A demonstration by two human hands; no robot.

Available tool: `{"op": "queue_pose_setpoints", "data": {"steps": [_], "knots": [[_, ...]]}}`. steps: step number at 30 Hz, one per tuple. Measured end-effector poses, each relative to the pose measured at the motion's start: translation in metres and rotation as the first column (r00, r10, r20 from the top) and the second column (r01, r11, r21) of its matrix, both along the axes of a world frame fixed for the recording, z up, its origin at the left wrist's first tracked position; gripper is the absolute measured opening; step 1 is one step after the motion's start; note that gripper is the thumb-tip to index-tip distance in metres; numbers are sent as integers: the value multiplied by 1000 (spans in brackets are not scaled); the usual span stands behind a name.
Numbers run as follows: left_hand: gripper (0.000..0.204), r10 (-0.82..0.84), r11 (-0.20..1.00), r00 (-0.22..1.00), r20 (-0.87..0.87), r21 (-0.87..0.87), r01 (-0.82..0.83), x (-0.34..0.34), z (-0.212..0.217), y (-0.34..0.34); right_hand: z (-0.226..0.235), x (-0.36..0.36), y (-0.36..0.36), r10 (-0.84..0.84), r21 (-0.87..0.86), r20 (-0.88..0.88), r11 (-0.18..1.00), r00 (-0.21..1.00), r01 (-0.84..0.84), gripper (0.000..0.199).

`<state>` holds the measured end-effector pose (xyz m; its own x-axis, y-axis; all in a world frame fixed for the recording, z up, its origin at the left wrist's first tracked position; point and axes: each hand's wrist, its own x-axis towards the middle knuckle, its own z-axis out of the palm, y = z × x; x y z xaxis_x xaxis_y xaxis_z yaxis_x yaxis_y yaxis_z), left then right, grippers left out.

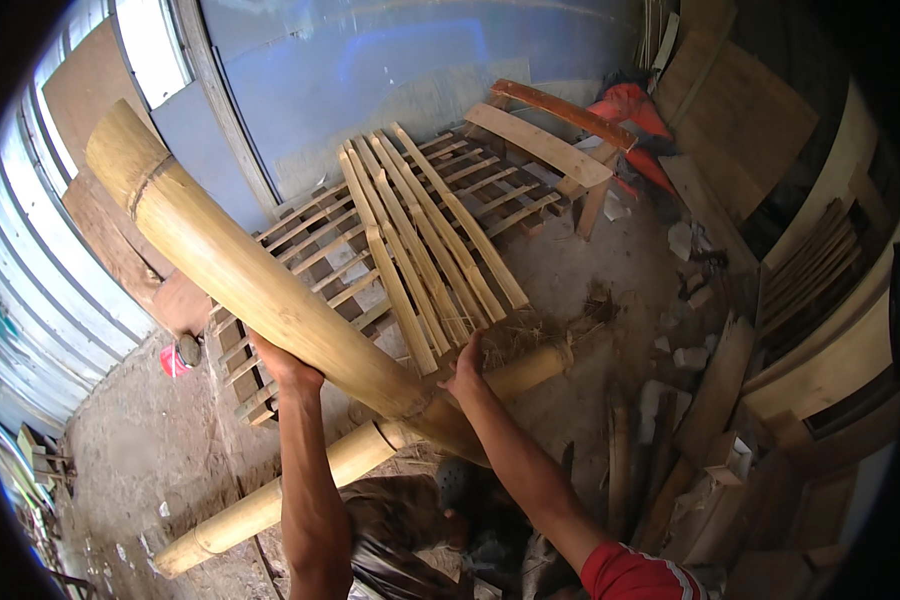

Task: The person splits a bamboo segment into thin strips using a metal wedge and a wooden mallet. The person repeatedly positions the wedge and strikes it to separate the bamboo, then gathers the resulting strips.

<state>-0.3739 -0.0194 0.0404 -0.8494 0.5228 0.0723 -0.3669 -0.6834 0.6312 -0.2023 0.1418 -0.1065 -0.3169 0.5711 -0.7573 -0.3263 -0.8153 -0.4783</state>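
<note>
A thick yellow bamboo pole slants from the upper left down toward my lap. My left hand holds it from below and the left side, with most of its fingers hidden behind the pole. Just right of the pole's lower part is my right hand, its fingers apart and nothing in them. Beneath the slanted pole, a second bamboo pole lies crosswise near the ground. Where the lower end of the slanted pole rests is partly hidden by my right arm.
Several split bamboo strips lie on a slatted wooden rack ahead. A wooden bench stands at the far right of it. Rubble and boards crowd the right side. A red container sits on the floor at left, near corrugated metal sheeting.
</note>
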Motion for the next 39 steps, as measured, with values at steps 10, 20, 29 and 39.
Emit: {"op": "queue_pose_setpoints", "data": {"steps": [10, 20, 29, 39], "knots": [[56, -1, 1000, 1000, -9, 21, 1, 3, 3, -3, -19, -30, 18, -164, 43, -149, 984, 975, 172, 92], [55, 17, 999, 999, 34, -33, -16, 3, 2, -10, 9, -1, 14, -286, 229, 174, 942, 942, 244, 111], [54, -69, 997, 997, -16, 29, 70, 10, 4, 12, -18, 10, 57, -322, 348, 149, 902, 935, 255, 107], [53, -107, 994, 993, -41, 20, 107, 22, 13, 19, -25, 94, 95, -243, 707, 274, 707, 930, -24, 95]]}}
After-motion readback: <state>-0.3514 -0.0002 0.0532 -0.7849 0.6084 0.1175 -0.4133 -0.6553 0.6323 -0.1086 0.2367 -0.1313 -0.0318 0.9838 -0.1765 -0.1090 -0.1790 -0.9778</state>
